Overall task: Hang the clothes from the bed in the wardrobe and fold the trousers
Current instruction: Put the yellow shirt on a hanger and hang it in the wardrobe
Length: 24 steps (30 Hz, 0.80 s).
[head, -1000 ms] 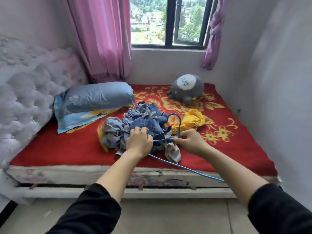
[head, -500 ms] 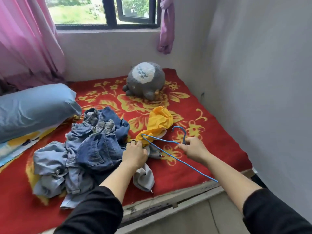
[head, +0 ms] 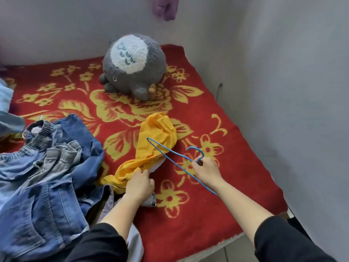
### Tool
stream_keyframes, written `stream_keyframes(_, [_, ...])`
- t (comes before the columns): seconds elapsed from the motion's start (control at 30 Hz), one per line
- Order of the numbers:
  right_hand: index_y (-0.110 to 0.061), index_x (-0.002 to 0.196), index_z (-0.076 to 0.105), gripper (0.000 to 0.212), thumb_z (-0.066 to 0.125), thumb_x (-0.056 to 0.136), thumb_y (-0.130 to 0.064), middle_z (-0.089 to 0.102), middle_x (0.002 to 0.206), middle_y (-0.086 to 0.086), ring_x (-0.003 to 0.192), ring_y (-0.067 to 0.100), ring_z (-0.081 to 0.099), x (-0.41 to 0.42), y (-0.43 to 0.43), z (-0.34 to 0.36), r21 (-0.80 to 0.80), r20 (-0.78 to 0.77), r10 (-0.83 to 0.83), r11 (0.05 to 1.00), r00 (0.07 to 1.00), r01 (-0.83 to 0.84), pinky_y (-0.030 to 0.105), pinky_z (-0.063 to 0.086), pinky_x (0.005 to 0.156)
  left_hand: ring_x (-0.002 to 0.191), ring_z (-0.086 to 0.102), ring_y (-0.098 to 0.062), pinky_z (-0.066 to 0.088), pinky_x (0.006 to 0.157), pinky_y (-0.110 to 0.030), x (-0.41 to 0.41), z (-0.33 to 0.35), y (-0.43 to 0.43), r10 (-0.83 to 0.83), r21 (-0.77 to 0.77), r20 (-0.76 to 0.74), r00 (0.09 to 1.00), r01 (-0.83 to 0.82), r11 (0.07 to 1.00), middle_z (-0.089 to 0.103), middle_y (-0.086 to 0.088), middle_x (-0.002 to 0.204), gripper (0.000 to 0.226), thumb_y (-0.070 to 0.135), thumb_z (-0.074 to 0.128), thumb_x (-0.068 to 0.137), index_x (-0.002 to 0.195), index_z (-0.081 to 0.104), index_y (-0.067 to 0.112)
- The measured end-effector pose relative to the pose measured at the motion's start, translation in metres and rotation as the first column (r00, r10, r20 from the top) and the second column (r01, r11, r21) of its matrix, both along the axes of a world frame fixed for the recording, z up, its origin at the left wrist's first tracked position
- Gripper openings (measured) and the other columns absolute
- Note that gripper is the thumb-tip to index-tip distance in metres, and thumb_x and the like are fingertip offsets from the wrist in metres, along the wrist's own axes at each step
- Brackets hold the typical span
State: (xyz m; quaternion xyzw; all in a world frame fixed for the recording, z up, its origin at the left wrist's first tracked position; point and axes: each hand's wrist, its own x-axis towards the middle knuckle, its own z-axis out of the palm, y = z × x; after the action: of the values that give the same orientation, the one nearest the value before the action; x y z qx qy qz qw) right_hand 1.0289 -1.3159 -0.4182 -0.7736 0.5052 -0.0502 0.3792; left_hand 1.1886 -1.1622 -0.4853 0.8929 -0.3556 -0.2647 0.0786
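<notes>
A crumpled yellow garment lies on the red bed cover. My left hand grips its near end, fingers curled into the cloth. My right hand holds a thin blue wire hanger just below its hook, lifted over the cover, with the hanger's far corner above the yellow cloth. A heap of blue denim trousers lies to the left, part of it under my left forearm. A small grey cloth piece shows beneath my left wrist.
A round grey and white plush toy sits at the back of the bed. A plain wall runs along the bed's right side. A pale blue pillow edge shows at far left. Purple curtain end hangs above.
The view has swung right and closer to the bed. My left hand moved from the denim heap onto the yellow garment. My right hand keeps the hanger, now over that garment.
</notes>
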Motion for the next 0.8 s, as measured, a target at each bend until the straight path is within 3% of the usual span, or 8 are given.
stream_keyframes(0.1, [-0.016,0.057,0.039,0.030,0.052,0.085,-0.017,0.036,0.049,-0.004,0.049,0.012,0.034,0.014,-0.041,-0.036,0.017,-0.005,-0.073,0.997,0.997,0.073,0.035,0.030,0.056,0.117,0.047,-0.029,0.044,0.089,-0.040,0.006,-0.043,-0.035,-0.056,0.034,-0.037,0.998,0.057,0.998,0.049,-0.010,0.124,0.034,0.025,0.043,0.093,0.123,0.051,0.012])
stream_keyframes(0.2, [-0.010,0.067,0.048,0.018,0.052,0.082,-0.017,0.041,0.050,-0.003,0.048,0.012,0.037,0.022,-0.069,-0.072,0.040,0.028,-0.109,0.993,0.994,0.108,0.034,0.033,0.053,0.129,0.037,-0.029,0.043,0.091,-0.037,0.013,-0.082,-0.062,-0.230,0.058,0.077,0.970,0.226,0.972,0.032,-0.010,0.146,0.041,0.020,0.047,0.089,0.130,0.046,0.015])
stream_keyframes(0.3, [-0.010,0.067,0.048,0.018,0.052,0.082,-0.020,0.043,0.047,-0.003,0.046,0.011,0.042,0.024,-0.089,-0.104,0.001,0.040,-0.124,0.992,0.991,0.124,0.026,0.032,0.048,0.141,0.020,-0.024,0.036,0.101,-0.035,0.026,-0.110,-0.088,-0.428,0.109,0.158,0.890,0.415,0.903,0.013,-0.004,0.159,0.053,0.017,0.045,0.089,0.142,0.035,0.017])
stream_keyframes(0.4, [-0.011,0.065,0.043,0.021,0.051,0.082,-0.021,0.040,0.045,-0.004,0.045,0.012,0.038,0.022,-0.100,-0.130,0.018,0.051,-0.144,0.990,0.988,0.143,0.030,0.031,0.048,0.145,0.007,-0.026,0.025,0.108,-0.040,0.040,-0.130,-0.109,-0.457,0.180,0.280,0.844,0.421,0.889,0.006,0.000,0.159,0.064,0.013,0.041,0.092,0.151,0.017,0.020])
stream_keyframes(0.5, [-0.012,0.063,0.041,0.022,0.049,0.082,-0.022,0.042,0.045,-0.007,0.044,0.011,0.039,0.017,-0.104,-0.148,0.053,0.046,-0.162,0.986,0.986,0.159,0.027,0.032,0.046,0.141,0.018,-0.029,0.024,0.105,-0.046,0.051,-0.142,-0.126,-0.414,0.283,0.356,0.838,0.326,0.902,0.030,-0.003,0.148,0.062,0.016,0.044,0.094,0.149,0.017,0.019])
stream_keyframes(0.6, [-0.017,0.060,0.041,0.025,0.049,0.083,-0.020,0.045,0.045,-0.011,0.044,0.008,0.041,0.011,-0.104,-0.157,0.082,0.053,-0.152,0.986,0.987,0.147,0.022,0.033,0.044,0.127,0.035,-0.024,0.026,0.101,-0.046,0.058,-0.141,-0.137,-0.444,0.329,0.345,0.827,0.336,0.882,0.055,0.006,0.120,0.039,0.021,0.054,0.092,0.130,0.046,0.024])
stream_keyframes(0.7, [-0.017,0.062,0.046,0.023,0.050,0.085,-0.017,0.046,0.043,-0.013,0.044,0.006,0.044,0.011,-0.104,-0.151,0.101,0.057,-0.158,0.983,0.986,0.151,0.018,0.034,0.042,0.115,0.047,-0.023,0.034,0.090,-0.039,0.056,-0.128,-0.143,-0.231,0.094,0.265,0.936,0.213,0.973,0.060,0.004,0.108,0.023,0.037,0.045,0.099,0.117,0.057,0.028])
stream_keyframes(0.8, [-0.017,0.058,0.041,0.029,0.051,0.085,-0.013,0.040,0.039,-0.009,0.042,0.005,0.042,0.017,-0.101,-0.133,0.122,0.073,-0.203,0.974,0.977,0.193,0.018,0.032,0.042,0.093,0.058,-0.034,0.036,0.067,-0.036,0.055,-0.087,-0.149,0.042,-0.227,-0.120,0.992,-0.069,0.971,0.058,-0.006,0.084,0.021,0.033,0.047,0.098,0.094,0.055,0.014])
